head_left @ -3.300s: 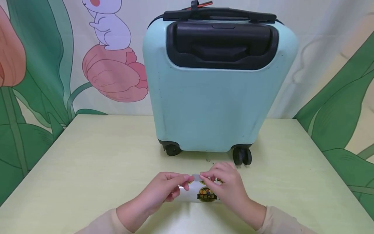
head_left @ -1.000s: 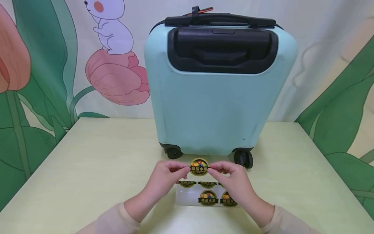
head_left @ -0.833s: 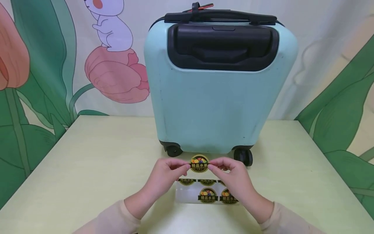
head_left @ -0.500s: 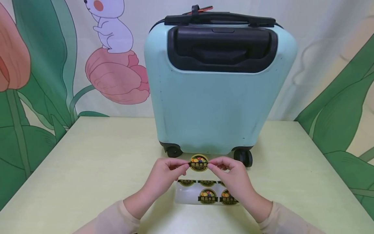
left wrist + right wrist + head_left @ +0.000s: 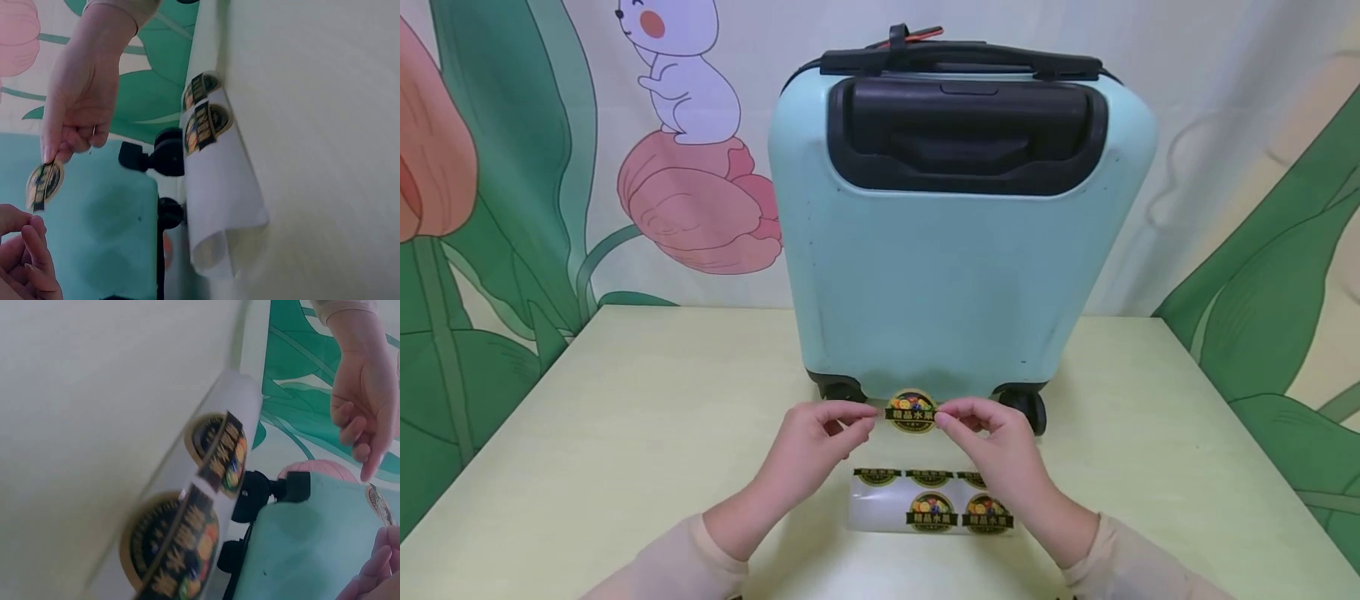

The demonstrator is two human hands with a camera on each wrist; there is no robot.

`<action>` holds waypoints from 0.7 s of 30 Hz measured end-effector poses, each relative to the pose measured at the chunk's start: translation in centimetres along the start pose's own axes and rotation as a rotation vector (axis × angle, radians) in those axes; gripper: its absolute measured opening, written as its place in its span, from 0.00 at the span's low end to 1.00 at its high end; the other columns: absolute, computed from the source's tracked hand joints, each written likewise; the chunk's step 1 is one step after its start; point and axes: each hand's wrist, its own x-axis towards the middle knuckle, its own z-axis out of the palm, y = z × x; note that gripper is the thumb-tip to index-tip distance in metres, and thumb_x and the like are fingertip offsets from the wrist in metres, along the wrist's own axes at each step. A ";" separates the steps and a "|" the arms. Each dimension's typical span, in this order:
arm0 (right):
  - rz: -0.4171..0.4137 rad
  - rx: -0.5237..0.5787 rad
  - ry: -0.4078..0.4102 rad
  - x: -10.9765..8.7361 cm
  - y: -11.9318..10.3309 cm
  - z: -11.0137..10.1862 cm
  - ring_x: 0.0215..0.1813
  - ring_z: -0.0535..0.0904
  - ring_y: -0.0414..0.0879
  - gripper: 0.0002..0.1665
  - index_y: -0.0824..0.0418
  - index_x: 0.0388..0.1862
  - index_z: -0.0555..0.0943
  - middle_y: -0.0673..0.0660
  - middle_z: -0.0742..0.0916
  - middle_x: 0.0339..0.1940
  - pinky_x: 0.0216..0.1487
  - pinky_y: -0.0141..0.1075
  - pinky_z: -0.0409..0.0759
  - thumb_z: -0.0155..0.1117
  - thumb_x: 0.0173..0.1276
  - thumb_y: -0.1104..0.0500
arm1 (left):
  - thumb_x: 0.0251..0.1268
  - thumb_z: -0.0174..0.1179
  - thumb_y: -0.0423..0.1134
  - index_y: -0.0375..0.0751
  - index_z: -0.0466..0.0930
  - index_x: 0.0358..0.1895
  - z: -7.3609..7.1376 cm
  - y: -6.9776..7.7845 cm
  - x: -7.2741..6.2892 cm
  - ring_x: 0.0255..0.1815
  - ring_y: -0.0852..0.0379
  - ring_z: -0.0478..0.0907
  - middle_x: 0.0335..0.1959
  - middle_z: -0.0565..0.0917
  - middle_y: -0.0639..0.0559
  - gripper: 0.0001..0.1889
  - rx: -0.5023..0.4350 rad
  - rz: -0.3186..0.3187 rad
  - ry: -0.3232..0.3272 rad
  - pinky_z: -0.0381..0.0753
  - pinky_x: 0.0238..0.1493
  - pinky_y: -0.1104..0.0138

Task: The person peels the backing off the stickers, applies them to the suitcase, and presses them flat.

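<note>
My right hand [image 5: 996, 437] pinches the right edge of a round black-and-gold fruit sticker [image 5: 912, 412], raised in front of the suitcase's lower edge. Just off the sticker's left edge are the thumb and fingertips of my left hand [image 5: 812, 442], with a narrow gap showing in the head view. The left wrist view has the sticker [image 5: 45, 184] hanging between both hands, the right hand [image 5: 84, 94] gripping its upper end. Below the hands lies a curled white roll of stickers [image 5: 880, 508] bearing several of the same labels; my right hand covers part of it.
A light-blue suitcase [image 5: 955, 275] with black handles stands upright on the pale table [image 5: 625, 442], just beyond the hands. Its black wheels [image 5: 1024, 408] rest on the tabletop. Behind hangs a curtain [image 5: 692, 192] printed with flowers and a white animal.
The round sticker has come off the roll and been lifted toward the suitcase. Both hands held its edges half a second ago; my left hand has since drawn slightly left, off its edge.
</note>
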 end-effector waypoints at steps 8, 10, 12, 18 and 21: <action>-0.042 0.021 0.013 0.9 -0.7 -0.8 0.32 0.76 0.44 0.06 0.61 0.35 0.84 0.52 0.85 0.31 0.35 0.32 0.75 0.66 0.61 0.59 | 0.61 0.61 0.34 0.38 0.85 0.41 -2.4 0.8 0.9 0.25 0.54 0.77 0.30 0.84 0.50 0.08 0.030 0.087 0.127 0.73 0.23 0.69; -0.047 0.021 0.017 1.1 -1.0 -0.9 0.32 0.77 0.44 0.06 0.61 0.35 0.84 0.52 0.85 0.31 0.35 0.33 0.75 0.66 0.61 0.60 | 0.60 0.61 0.33 0.38 0.85 0.41 -3.0 1.0 1.2 0.26 0.56 0.77 0.29 0.83 0.52 0.08 0.090 0.170 0.181 0.71 0.22 0.70; -0.055 0.016 0.022 1.3 -1.2 -0.9 0.32 0.77 0.44 0.06 0.61 0.35 0.84 0.52 0.85 0.31 0.35 0.33 0.75 0.66 0.61 0.60 | 0.59 0.62 0.32 0.37 0.85 0.41 -3.5 1.0 1.5 0.28 0.59 0.76 0.28 0.82 0.54 0.08 0.175 0.273 0.248 0.70 0.20 0.71; -0.077 0.009 0.013 1.9 -2.1 -1.0 0.33 0.76 0.44 0.07 0.60 0.37 0.84 0.52 0.85 0.31 0.35 0.34 0.74 0.66 0.62 0.59 | 0.55 0.60 0.27 0.36 0.85 0.39 -4.8 1.3 2.6 0.33 0.58 0.75 0.29 0.82 0.51 0.09 0.353 0.575 0.493 0.72 0.27 0.68; -0.092 0.018 0.006 2.1 -2.6 -1.0 0.34 0.76 0.44 0.08 0.60 0.37 0.84 0.52 0.85 0.31 0.36 0.35 0.74 0.65 0.62 0.58 | 0.54 0.59 0.27 0.33 0.84 0.38 -5.4 1.8 3.5 0.34 0.52 0.74 0.30 0.82 0.47 0.09 0.351 0.679 0.567 0.71 0.33 0.66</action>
